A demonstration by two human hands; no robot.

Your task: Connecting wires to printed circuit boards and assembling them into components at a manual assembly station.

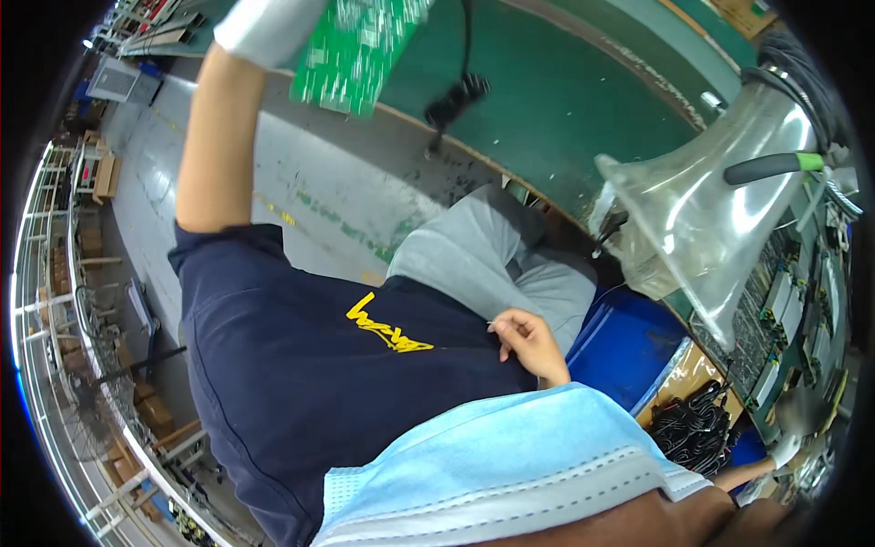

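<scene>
Circuit board, green [351, 59]: one, blurred, at the far left edge of the table [547, 109], beside the left hand [269, 32]. Left hand: white-gloved, cut off by the view's edge; grip of its fingers cannot be told. Right hand [530, 345]: bare, nearer, before the dark shirt [301, 365]; fingers loosely curled, contents uncertain. Black cable [456, 100]: on the table, right of the board. Clear hood [729, 191], flared: right side. Black cable bundle [694, 428]: near right.
</scene>
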